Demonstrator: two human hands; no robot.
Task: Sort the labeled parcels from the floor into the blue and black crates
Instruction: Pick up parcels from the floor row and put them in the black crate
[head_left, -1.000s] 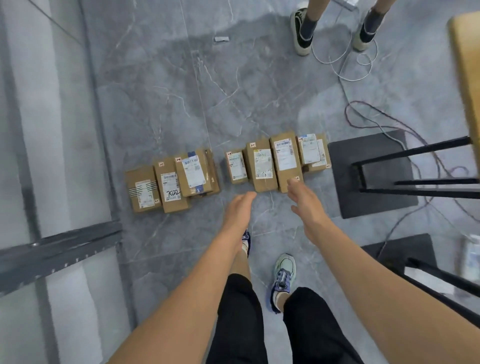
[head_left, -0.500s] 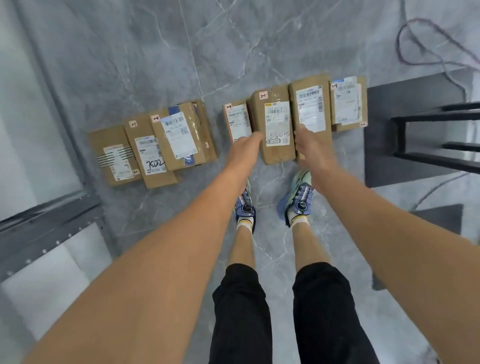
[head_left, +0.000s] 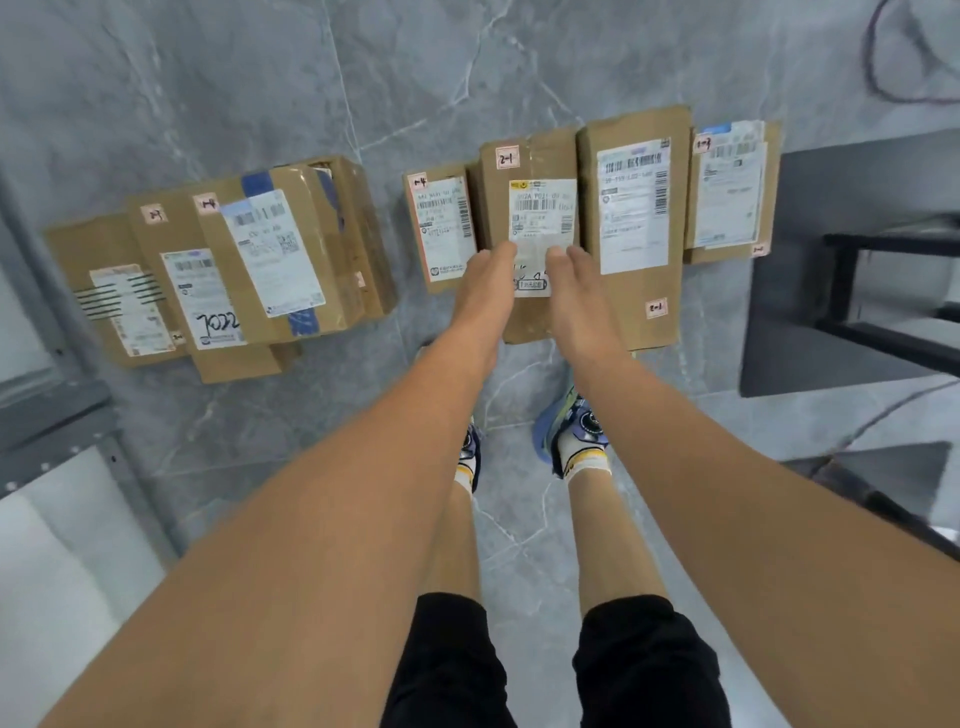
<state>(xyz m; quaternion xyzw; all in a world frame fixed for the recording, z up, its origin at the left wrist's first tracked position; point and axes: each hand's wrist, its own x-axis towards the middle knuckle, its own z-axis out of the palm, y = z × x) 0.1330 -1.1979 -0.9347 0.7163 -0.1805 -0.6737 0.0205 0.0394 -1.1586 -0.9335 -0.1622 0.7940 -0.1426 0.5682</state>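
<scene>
- Both hands have closed inward from half a second ago: left hand (head_left: 485, 291) and right hand (head_left: 574, 291) now flank the middle parcel (head_left: 530, 166).
- Fingers extended, not yet gripping; clamp both long sides before lifting.

black shorts (head_left: 644, 670), white socks (head_left: 587, 462), blue sneakers (head_left: 566, 421)
</scene>
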